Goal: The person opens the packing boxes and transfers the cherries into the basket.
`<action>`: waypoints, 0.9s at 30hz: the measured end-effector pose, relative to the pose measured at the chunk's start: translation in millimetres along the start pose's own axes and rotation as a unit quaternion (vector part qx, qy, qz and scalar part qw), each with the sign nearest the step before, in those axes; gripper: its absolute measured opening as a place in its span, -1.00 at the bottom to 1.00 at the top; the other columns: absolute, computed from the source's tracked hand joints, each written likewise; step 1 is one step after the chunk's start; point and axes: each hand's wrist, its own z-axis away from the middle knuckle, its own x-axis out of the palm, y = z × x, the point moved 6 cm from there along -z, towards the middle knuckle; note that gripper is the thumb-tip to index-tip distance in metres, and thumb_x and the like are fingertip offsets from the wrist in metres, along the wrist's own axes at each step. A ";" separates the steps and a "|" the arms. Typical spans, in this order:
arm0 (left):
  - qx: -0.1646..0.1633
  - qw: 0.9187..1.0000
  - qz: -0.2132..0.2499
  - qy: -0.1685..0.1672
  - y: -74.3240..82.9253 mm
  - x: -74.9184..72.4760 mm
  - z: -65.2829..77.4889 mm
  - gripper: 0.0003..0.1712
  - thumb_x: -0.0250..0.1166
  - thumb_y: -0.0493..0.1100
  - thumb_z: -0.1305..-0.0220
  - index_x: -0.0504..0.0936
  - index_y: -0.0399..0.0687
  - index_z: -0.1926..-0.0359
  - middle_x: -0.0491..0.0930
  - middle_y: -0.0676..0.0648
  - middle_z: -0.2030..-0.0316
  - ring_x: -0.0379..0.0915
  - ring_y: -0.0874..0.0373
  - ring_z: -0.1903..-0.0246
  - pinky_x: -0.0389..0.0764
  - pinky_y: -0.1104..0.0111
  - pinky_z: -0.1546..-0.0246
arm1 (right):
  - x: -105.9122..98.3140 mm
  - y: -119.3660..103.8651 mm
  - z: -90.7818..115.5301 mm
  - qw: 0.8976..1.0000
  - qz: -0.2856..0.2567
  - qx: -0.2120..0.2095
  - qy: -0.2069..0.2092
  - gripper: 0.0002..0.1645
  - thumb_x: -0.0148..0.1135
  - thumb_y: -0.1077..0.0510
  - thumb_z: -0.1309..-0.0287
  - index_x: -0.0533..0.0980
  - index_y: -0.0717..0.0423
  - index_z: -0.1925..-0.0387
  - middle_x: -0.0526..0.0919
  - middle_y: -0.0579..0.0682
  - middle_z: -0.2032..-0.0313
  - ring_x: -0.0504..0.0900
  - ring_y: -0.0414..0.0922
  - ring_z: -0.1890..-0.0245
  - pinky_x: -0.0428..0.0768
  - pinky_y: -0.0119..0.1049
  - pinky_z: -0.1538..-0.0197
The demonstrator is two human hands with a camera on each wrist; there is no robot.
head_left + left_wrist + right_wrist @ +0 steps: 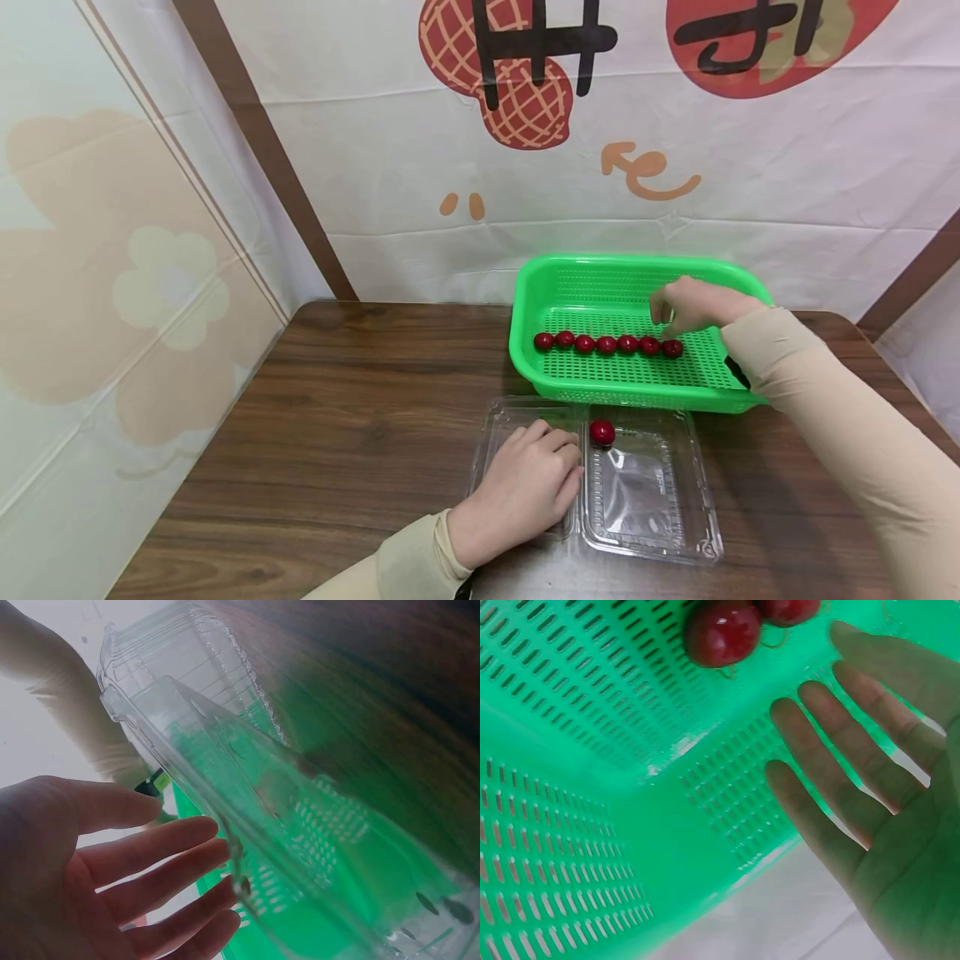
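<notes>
A row of several dark red cherries (606, 345) lies along the floor of the green basket (551, 385). Over the row's right end, my right hand (693, 302) reaches into the basket. The right wrist view shows its fingers (832, 742) nearly straight and holding nothing, close to two cherries (724, 634). My left hand (525, 483) rests on the left half of a clear hinged plastic box (697, 500). Its fingers (161, 851) are loosely extended, fingertips at the box's edge in the left wrist view. One cherry (602, 432) sits in the box's right half, at its upper left corner.
The wooden table (315, 450) runs back to a printed cloth (375, 150) hanging behind it. The basket stands at the table's back edge, directly behind the clear box. Another cloth panel (135, 275) hangs along the left side.
</notes>
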 end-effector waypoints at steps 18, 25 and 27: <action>0.003 1.000 0.001 0.002 1.6 -1.2 0.3 -0.82 0.16 -0.08 -0.15 0.66 0.03 0.42 0.66 0.07 0.23 0.43 0.17 0.24 0.48 0.36 0.32 | -23.7 -19.4 19.5 0.998 0.005 -0.021 0.053 -0.93 0.30 0.13 0.05 0.54 -0.01 0.47 0.63 -0.11 0.47 0.56 -0.23 0.44 0.59 -0.17 0.33; 0.003 1.000 0.002 -0.001 2.3 -0.2 0.4 -0.83 0.16 -0.08 -0.14 0.66 0.03 0.41 0.66 0.07 0.22 0.43 0.17 0.24 0.48 0.36 0.32 | -29.1 -32.7 31.8 0.995 0.013 -0.043 0.086 -0.91 0.31 0.14 0.06 0.52 -0.04 0.52 0.60 -0.17 0.54 0.53 -0.31 0.51 0.59 -0.25 0.37; 0.002 1.000 0.003 -0.002 2.4 0.2 0.4 -0.83 0.16 -0.07 -0.14 0.66 0.03 0.41 0.66 0.07 0.22 0.43 0.17 0.24 0.48 0.36 0.31 | -30.8 -36.7 35.4 0.994 0.020 -0.047 0.097 -0.89 0.31 0.14 0.07 0.50 -0.05 0.53 0.59 -0.18 0.55 0.52 -0.32 0.51 0.58 -0.26 0.38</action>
